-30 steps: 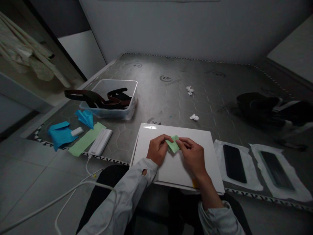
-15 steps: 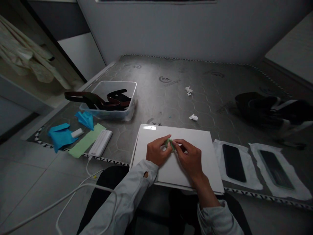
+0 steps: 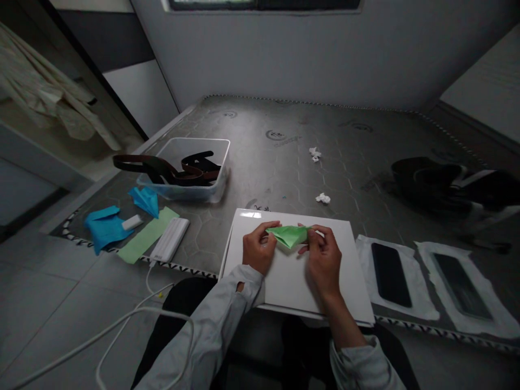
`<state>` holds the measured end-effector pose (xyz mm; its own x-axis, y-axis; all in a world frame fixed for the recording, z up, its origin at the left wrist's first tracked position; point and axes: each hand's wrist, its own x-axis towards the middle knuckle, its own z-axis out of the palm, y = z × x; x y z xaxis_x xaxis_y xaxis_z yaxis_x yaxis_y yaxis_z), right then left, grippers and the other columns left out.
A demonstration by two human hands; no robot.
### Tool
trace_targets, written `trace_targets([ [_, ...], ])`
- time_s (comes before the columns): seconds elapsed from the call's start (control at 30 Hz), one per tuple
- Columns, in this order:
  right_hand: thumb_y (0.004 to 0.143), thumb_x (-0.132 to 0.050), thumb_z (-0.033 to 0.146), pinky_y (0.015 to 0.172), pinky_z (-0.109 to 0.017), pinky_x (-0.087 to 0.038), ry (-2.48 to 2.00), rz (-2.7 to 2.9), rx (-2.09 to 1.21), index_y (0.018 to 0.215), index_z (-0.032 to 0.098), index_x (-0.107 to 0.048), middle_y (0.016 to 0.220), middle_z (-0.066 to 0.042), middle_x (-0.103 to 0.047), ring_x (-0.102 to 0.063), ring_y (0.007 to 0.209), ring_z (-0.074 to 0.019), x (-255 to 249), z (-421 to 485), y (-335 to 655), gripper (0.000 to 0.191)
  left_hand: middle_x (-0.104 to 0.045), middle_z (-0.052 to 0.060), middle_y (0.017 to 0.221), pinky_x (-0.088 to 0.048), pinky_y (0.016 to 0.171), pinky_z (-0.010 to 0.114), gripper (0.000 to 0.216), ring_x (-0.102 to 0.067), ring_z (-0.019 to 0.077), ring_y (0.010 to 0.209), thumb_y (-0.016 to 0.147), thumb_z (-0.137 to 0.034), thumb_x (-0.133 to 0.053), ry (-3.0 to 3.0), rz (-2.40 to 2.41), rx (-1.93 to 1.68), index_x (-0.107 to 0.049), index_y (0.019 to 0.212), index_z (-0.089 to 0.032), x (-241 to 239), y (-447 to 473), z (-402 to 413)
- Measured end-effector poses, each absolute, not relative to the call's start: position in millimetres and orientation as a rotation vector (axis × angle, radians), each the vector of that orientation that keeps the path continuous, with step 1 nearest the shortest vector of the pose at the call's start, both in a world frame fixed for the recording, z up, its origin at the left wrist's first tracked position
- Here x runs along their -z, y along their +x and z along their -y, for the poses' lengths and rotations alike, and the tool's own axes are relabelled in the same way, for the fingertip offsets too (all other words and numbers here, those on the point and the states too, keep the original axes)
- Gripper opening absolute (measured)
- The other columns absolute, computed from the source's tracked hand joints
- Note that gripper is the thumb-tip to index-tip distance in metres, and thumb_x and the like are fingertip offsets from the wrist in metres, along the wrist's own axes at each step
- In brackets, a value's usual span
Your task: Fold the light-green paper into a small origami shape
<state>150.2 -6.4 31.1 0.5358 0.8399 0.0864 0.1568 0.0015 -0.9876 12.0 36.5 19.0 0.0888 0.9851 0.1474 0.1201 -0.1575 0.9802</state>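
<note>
A folded piece of green paper (image 3: 289, 235), pointed at the bottom and wide at the top, is stretched between my two hands. My left hand (image 3: 259, 247) pinches its left corner between thumb and fingers. At the opposite corner, my right hand (image 3: 324, 255) grips the paper with thumb and forefinger. Both hands are over a white box (image 3: 284, 287) that lies flat at the front edge. Its far side and lower right show bare white around my hands.
To the left are a clear plastic bin (image 3: 221, 187) with belts, blue folded paper (image 3: 106, 230), a green paper strip (image 3: 150, 235) and a white power bank (image 3: 173, 240) with a cable. On the right, a dark phone (image 3: 390, 273) lies on white wrapping. Crumpled tissue (image 3: 323, 198) lies beyond the box.
The green paper, bunched small between my fingertips before, is now spread wider. My right hand has moved to the right, away from my left. The view has tilted up slightly.
</note>
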Motion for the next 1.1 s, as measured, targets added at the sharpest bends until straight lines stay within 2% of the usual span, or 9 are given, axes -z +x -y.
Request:
trace_targets([
  [0.13,0.087,-0.054,0.05,0.048,-0.023,-0.055,-1.386,0.738,-0.766,0.102,0.024,-0.045,0.094,-0.005,-0.071,-0.07,0.061,-0.016,-26,1,155,0.032,-0.076,0.006,0.093,-0.06,0.072,0.025,0.021,-0.072,0.0168,0.085,0.08,-0.013,-0.054,1.331,-1.181,-1.253,-0.067,0.095,-0.017,-14,15,-41],
  [0.27,0.087,-0.053,0.051,0.055,-0.027,-0.057,-1.34,0.659,-0.85,0.099,0.025,-0.042,0.083,-0.001,-0.07,-0.072,0.065,-0.0179,-21,-1,160,0.031,-0.075,0.004,0.088,-0.06,0.072,0.025,0.016,-0.072,0.0157,0.083,0.081,-0.018,-0.056,1.34,-1.24,-1.24,-0.069,0.088,-0.017,-11,16,-43],
  [0.4,0.088,-0.049,0.051,0.049,-0.025,-0.051,-1.497,0.763,-0.799,0.094,0.024,-0.045,0.072,0.001,-0.068,-0.067,0.055,-0.0168,-22,3,162,0.028,-0.075,0.003,0.085,-0.06,0.073,0.025,0.015,-0.072,0.0143,0.075,0.08,-0.017,-0.059,1.421,-1.267,-1.22,-0.071,0.089,-0.017,-16,16,-41],
  [0.5,0.09,-0.048,0.05,0.05,-0.024,-0.048,-1.702,0.989,-0.614,0.09,0.022,-0.049,0.068,0.0,-0.068,-0.064,0.051,-0.0161,-30,8,159,0.027,-0.075,0.004,0.091,-0.06,0.077,0.028,0.014,-0.071,0.0154,0.08,0.079,-0.016,-0.06,1.505,-1.232,-1.239,-0.071,0.089,-0.017,-18,17,-39],
  [0.7,0.088,-0.052,0.047,0.07,-0.031,-0.051,-1.757,1.206,-0.507,0.107,0.021,-0.051,0.092,-0.009,-0.074,-0.07,0.079,-0.022,-39,12,154,0.032,-0.072,0.006,0.096,-0.06,0.078,0.028,0.015,-0.07,0.0153,0.085,0.079,-0.012,-0.06,1.659,-1.153,-1.274,-0.068,0.09,-0.017,-17,18,-37],
  [0.8,0.087,-0.054,0.047,0.073,-0.033,-0.052,-1.756,1.233,-0.492,0.11,0.021,-0.052,0.095,-0.009,-0.074,-0.07,0.082,-0.0229,-37,11,155,0.035,-0.071,0.005,0.097,-0.06,0.077,0.028,0.016,-0.069,0.0155,0.086,0.078,-0.011,-0.061,1.727,-1.129,-1.275,-0.068,0.091,-0.017,-18,18,-37],
  [0.93,0.092,-0.048,0.044,0.07,-0.032,-0.054,-1.73,1.217,-0.549,0.11,0.022,-0.053,0.098,-0.009,-0.074,-0.071,0.081,-0.0224,-36,11,157,0.029,-0.072,0.004,0.096,-0.061,0.074,0.027,0.018,-0.069,0.0148,0.082,0.078,-0.012,-0.062,1.707,-1.144,-1.287,-0.066,0.094,-0.018,-17,18,-37],
  [1.1,0.092,-0.048,0.041,0.079,-0.036,-0.055,-1.65,1.164,-0.539,0.106,0.023,-0.052,0.108,-0.01,-0.071,-0.069,0.094,-0.0232,-33,9,159,0.023,-0.071,0.005,0.099,-0.061,0.077,0.028,0.019,-0.07,0.0148,0.084,0.079,-0.013,-0.061,1.653,-1.162,-1.269,-0.065,0.097,-0.018,-15,18,-38],
])
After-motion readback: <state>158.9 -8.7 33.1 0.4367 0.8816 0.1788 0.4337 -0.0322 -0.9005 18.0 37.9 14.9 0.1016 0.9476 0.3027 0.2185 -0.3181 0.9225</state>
